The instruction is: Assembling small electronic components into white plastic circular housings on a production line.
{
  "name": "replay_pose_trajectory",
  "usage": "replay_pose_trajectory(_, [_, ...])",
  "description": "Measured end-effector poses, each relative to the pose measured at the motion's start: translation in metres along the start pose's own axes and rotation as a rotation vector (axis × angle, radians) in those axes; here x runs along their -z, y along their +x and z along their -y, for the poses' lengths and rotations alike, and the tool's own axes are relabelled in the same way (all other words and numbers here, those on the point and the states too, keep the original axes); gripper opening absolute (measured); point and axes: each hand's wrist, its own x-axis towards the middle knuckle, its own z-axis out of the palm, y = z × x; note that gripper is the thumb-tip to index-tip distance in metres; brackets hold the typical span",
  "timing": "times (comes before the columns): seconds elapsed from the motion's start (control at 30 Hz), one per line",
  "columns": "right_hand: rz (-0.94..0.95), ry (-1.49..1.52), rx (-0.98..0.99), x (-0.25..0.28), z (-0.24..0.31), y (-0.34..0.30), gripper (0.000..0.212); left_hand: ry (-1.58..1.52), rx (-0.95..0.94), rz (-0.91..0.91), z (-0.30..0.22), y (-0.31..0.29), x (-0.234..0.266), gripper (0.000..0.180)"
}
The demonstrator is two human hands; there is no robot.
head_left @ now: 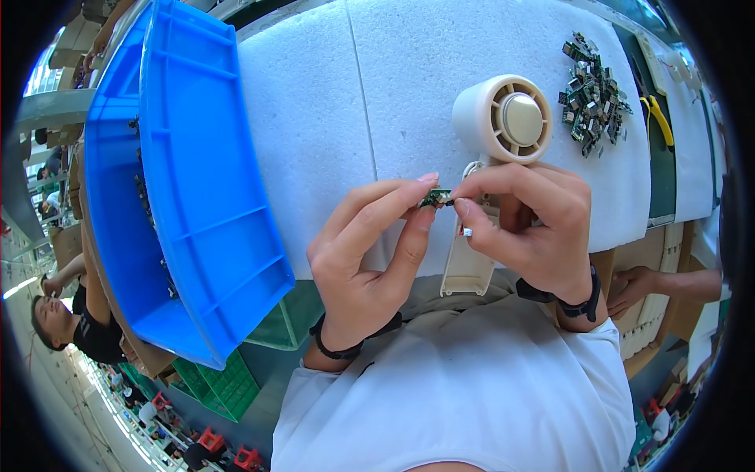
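Observation:
A small green circuit board point(437, 197) is pinched between the thumb and index finger of my left hand point(366, 248). My right hand point(539, 224) closes its thumb and index fingertips on the board's other end; the fingertips partly hide it. Just below the right thumb a small white connector point(466, 232) with a bit of red shows. Beyond my right hand lies a handheld fan, its cream round head point(520, 118) facing up. The fan's opened handle shell point(469, 271) runs toward me, partly covered by my right hand.
A heap of small circuit boards point(594, 96) lies at the far right on the white foam sheet point(307, 102), near yellow-handled pliers point(661, 121). At left stands a blue bin point(204, 165) with more boards inside. Green crates point(216, 385) sit below it. Another person's hand point(633, 289) reaches in at right.

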Motion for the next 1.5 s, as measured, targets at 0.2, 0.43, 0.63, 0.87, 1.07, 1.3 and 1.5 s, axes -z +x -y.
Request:
replay_pose_trajectory(0.2, [-0.007,0.06,-0.02,0.004,-0.001,-0.003,0.014,-0.06,-0.026,-0.059,0.0,0.003,-0.008,0.033])
replay_pose_trajectory(0.43, [0.057,0.218,-0.068,0.012,-0.002,-0.006,0.013,-0.191,0.0,0.003,-0.003,0.005,-0.005,0.034])
replay_pose_trajectory(0.63, [0.045,0.316,-0.112,0.015,-0.003,-0.009,0.017,-0.485,0.165,0.143,-0.002,0.011,0.004,0.034])
replay_pose_trajectory(0.87, [0.031,0.329,-0.116,0.012,-0.006,-0.008,0.021,-0.456,0.164,0.211,0.0,0.015,0.008,0.034])
replay_pose_trajectory(1.07, [0.052,0.251,-0.118,0.012,-0.006,-0.007,0.021,-0.264,0.071,0.167,0.001,0.014,0.005,0.034])
replay_pose_trajectory(1.3, [-0.054,0.215,-0.076,0.008,0.0,-0.009,0.023,-0.373,0.065,0.038,0.002,0.008,-0.003,0.034])
replay_pose_trajectory(1.5, [-0.145,0.065,0.141,0.011,0.007,-0.009,0.029,-0.433,0.027,0.013,0.006,0.006,-0.002,0.034])
